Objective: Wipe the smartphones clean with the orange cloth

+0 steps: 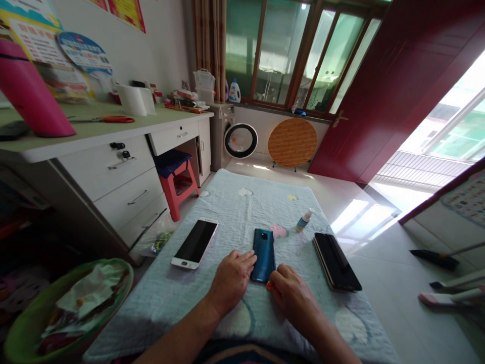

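A glossy blue smartphone (pixel 264 255) lies face down on the light blue cloth, its camera module at the far end. My left hand (pixel 231 275) holds it along the left edge, fingers together and fingertips against its side. At the phone's lower right corner, my right hand (pixel 290 290) is closed in a pinch. A small orange thing shows at its fingertips, mostly hidden, so its kind is unclear. A white smartphone (pixel 196 243) with a dark screen lies to the left. On the right are stacked dark devices (pixel 336 262) and a small spray bottle (pixel 304 220) standing upright.
The quilted cloth (pixel 242 202) covers the table. A green waste basket (pixel 127 283) holds crumpled paper at lower left. Beside it stand a white desk (pixel 113 174) and a red stool (pixel 176 194). Farther back are a washing machine (pixel 222 134), a round wooden tabletop (pixel 292 142) and a red door (pixel 364 101).
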Demonstrator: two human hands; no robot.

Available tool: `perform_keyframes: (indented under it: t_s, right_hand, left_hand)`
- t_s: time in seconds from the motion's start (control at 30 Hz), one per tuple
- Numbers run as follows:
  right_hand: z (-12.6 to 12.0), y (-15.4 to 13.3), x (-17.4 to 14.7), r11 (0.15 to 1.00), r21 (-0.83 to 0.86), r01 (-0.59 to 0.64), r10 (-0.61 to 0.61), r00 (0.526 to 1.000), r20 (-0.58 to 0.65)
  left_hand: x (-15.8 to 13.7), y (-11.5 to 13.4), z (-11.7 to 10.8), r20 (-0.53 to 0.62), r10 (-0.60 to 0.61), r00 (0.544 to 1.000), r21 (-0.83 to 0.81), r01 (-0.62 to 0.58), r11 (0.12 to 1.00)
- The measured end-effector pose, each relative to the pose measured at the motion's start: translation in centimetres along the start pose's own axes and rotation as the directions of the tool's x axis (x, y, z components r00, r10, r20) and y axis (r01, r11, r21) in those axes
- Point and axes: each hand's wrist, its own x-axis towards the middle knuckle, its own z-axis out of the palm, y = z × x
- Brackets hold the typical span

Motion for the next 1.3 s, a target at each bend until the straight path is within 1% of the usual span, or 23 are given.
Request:
perform_keyframes:
  t_s: [0.13,0.27,0.4,0.53,0.67,0.83,1.03,1.1,1.17,1.23,1.3]
  right_hand:
    - [1.1,-0.8,0.9,0.999,0.009,0.043,-0.043,0.999,-0.006]
    - [1.7,-1.6,1.6,0.998,-0.029,0.055,-0.055,0.998,0.000]
    - [2.4,-2.2,2.2,0.993,-0.059,0.101,-0.103,0.994,-0.039]
    - [2.8,-2.5,2.5,0.990,-0.040,0.136,-0.139,0.987,-0.081]
    - [2.4,-2.4,2.1,0.998,-0.029,0.062,-0.064,0.996,-0.059]
    - [0.9,-1.5,0.9,0.999,-0.008,-0.049,0.049,0.999,0.009]
    - [-1.6,0.8,-0.2,0.992,0.077,-0.101,0.099,0.995,0.024]
    - [-2.4,1.6,0.3,0.985,0.138,-0.099,0.102,0.995,-0.018]
    - [-2.8,2.1,1.3,0.974,0.209,-0.093,0.118,0.987,-0.107]
    - [-2.7,2.3,2.6,0.962,0.259,-0.091,0.148,0.967,-0.209]
    - [-2.0,2.4,3.7,0.957,0.275,-0.090,0.167,0.949,-0.269]
  left_hand:
    - [0.1,0.0,0.0,0.010,0.002,1.000,0.022,-0.003,1.000]
    - [0.2,0.2,-0.2,0.031,-0.007,1.000,0.031,0.006,0.999]
    - [0.2,0.2,-0.5,0.034,0.007,0.999,0.011,-0.007,1.000]
    - [0.0,0.2,-0.4,0.032,0.007,0.999,0.004,-0.007,1.000]
    - [0.0,0.1,-0.4,0.035,-0.007,0.999,0.023,0.007,1.000]
    - [0.0,0.1,-0.3,0.031,-0.008,0.999,0.017,0.008,1.000]
    - [-0.1,0.3,-0.4,0.029,-0.006,1.000,0.015,0.005,1.000]
    - [-0.1,0.5,-0.4,0.022,-0.003,1.000,0.029,0.002,1.000]
    - [-0.2,0.7,-0.5,-0.001,0.002,1.000,0.043,-0.002,0.999]
    - [-0.3,0.8,-0.7,-0.029,0.023,0.999,0.045,-0.022,0.999]
    - [-0.4,1.0,-0.9,-0.037,0.070,0.997,0.029,-0.069,0.997]
